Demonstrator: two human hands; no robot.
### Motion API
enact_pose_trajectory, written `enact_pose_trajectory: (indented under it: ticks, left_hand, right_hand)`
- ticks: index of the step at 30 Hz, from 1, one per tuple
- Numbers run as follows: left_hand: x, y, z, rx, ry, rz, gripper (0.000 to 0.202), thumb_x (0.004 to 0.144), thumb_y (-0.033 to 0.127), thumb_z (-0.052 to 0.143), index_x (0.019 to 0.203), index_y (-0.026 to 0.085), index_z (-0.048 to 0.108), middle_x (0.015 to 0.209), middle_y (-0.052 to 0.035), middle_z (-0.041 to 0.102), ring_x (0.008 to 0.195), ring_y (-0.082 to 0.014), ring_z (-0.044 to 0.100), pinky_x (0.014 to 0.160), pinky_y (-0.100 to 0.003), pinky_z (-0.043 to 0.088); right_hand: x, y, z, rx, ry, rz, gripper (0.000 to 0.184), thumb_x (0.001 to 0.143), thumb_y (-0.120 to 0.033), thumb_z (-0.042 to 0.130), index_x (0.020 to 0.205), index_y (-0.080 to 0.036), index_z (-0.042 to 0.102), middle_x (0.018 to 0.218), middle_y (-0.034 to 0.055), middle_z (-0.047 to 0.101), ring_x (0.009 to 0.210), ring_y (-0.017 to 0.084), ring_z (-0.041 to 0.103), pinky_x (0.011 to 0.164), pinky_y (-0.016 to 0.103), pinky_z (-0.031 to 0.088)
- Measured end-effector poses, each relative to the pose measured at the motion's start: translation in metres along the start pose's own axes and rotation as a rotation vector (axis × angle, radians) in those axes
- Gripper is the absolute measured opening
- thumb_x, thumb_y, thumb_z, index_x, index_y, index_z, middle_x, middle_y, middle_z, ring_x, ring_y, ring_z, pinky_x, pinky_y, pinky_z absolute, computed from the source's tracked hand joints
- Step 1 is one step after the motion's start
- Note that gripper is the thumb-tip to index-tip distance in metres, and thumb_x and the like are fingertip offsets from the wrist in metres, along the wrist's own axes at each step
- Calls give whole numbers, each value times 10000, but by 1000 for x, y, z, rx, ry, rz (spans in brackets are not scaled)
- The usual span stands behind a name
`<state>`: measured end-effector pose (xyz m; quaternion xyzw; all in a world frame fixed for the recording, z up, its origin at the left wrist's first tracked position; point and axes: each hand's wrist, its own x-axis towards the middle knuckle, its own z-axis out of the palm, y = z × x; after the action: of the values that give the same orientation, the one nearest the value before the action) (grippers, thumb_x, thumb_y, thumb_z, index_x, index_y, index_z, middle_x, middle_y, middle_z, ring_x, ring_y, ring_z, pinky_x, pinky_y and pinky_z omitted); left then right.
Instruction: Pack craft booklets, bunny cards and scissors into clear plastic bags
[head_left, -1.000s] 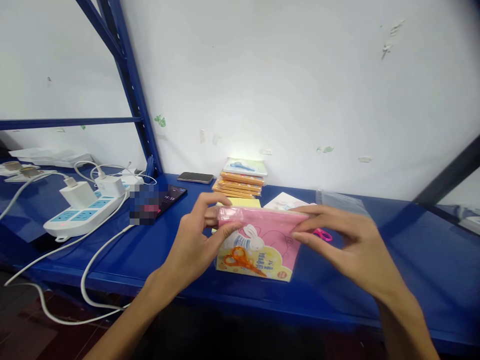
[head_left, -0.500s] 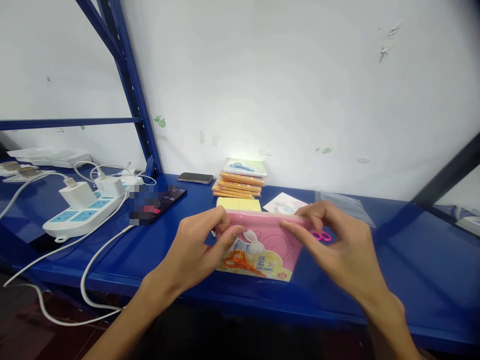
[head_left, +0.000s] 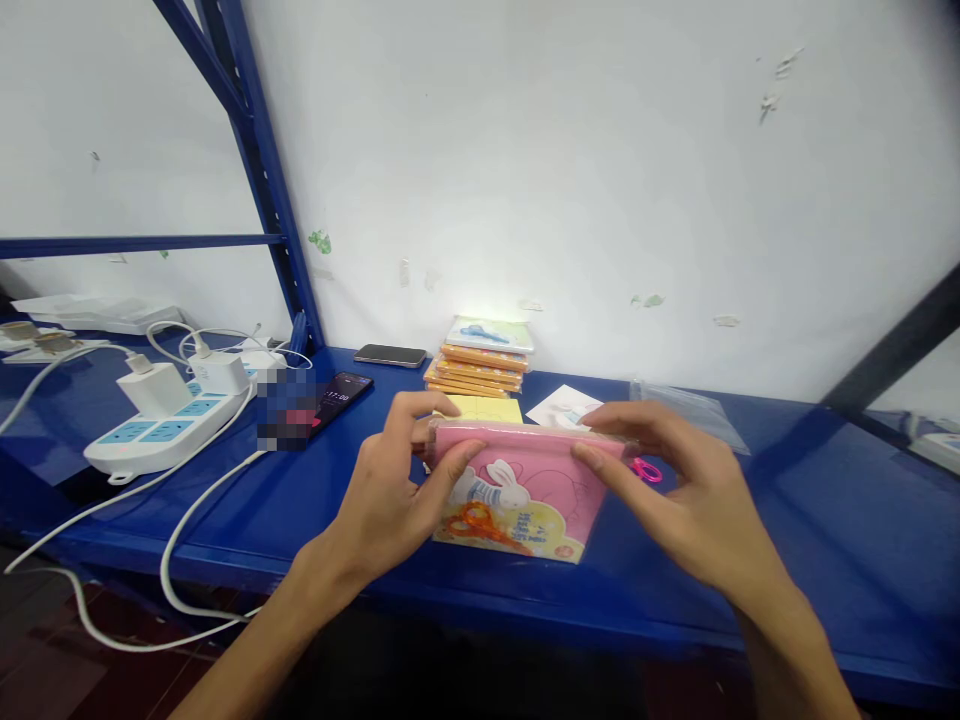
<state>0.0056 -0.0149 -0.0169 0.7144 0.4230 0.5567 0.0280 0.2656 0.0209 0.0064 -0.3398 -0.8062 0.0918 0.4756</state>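
Between my two hands stands a pink packet (head_left: 551,490) in a clear plastic sleeve, with a white rabbit and Chinese characters printed on it and an orange pair of scissors (head_left: 480,518) showing at its lower front. My left hand (head_left: 409,485) grips its upper left corner, thumb in front and fingers behind. At the upper right, my right hand (head_left: 679,490) pinches it the same way. The packet's lower edge is near the table's front edge. Pink scissor handles (head_left: 646,470) show behind my right hand; the rest of them is hidden.
Behind the packet lie yellow sheets (head_left: 484,408), a white printed card (head_left: 559,405) and a stack of orange packets (head_left: 476,375). A clear plastic bag (head_left: 694,418) lies right. Left are two phones (head_left: 390,355) and a power strip (head_left: 161,435) with white cables.
The fingers of both hands have shifted along the top of the packet, and the clear plastic edge there now shows more. The packet itself has hardly moved.
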Motion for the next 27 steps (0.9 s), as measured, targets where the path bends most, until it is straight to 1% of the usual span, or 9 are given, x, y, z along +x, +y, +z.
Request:
enact_pose_trajectory:
  ticks: [2,3,6,8,13,16,19,25,27]
  left_hand:
    - [1,1,-2,3,-12,-46,405,962,227,655,1325,268,479,781,78,617,608,-92,611,585,-204,484]
    - [2,2,-3,35,-28,-46,415,963,232,652,1347,271,498,763,80,624,596,-93,604,588,-208,487]
    - [4,7,-5,141,-51,3,254,956,213,640,1205,258,624,810,64,672,587,-78,579,603,-210,483]
    - [3,11,-2,161,-23,23,190,944,187,628,1128,234,642,834,57,689,589,-71,586,594,-205,478]
    - [-7,21,16,223,153,-23,185,890,247,712,1043,205,617,825,44,694,662,-99,665,622,-210,506]
    - [-10,25,21,274,210,-39,230,863,306,753,1008,204,606,845,35,704,686,-116,684,638,-224,516]
    - [-10,28,20,293,186,-39,184,865,266,710,1001,209,598,813,43,702,650,-120,676,621,-229,513]
    - [-9,25,15,307,149,18,200,856,130,546,1035,210,589,796,42,688,614,-124,646,597,-239,486]
    - [-10,23,14,288,140,21,241,837,91,506,1032,209,585,786,44,674,603,-122,632,579,-240,467]
  right_hand:
    - [-2,3,-4,18,-17,12,176,950,-294,703,1117,-339,672,1043,-45,732,874,132,697,751,227,570]
    - [-3,4,-6,31,-24,16,196,947,-289,702,1133,-340,666,1043,-46,730,859,128,700,747,224,573]
    - [-3,3,-9,40,-34,1,239,943,-260,687,1165,-337,647,1042,-43,724,829,125,703,715,219,575]
    - [-2,-1,-6,1,-19,-20,244,935,-231,675,1158,-327,643,1040,-39,724,790,123,693,685,224,572]
    - [0,-19,9,-136,28,-47,244,897,-262,725,1126,-294,647,1019,-20,723,729,139,651,624,259,542]
    - [-1,-26,14,-169,55,-57,224,901,-276,712,1117,-281,653,1000,-11,722,741,152,648,679,286,547]
    - [-2,-29,13,-165,57,-47,254,886,-231,677,1134,-284,650,986,-17,730,713,153,644,710,303,549]
    - [-3,-23,5,-164,23,23,364,838,-137,588,1151,-313,645,953,-33,743,504,117,526,524,291,470]
    - [-3,-20,4,-157,36,28,373,837,-106,558,1132,-313,651,935,-30,750,548,130,585,545,297,482]
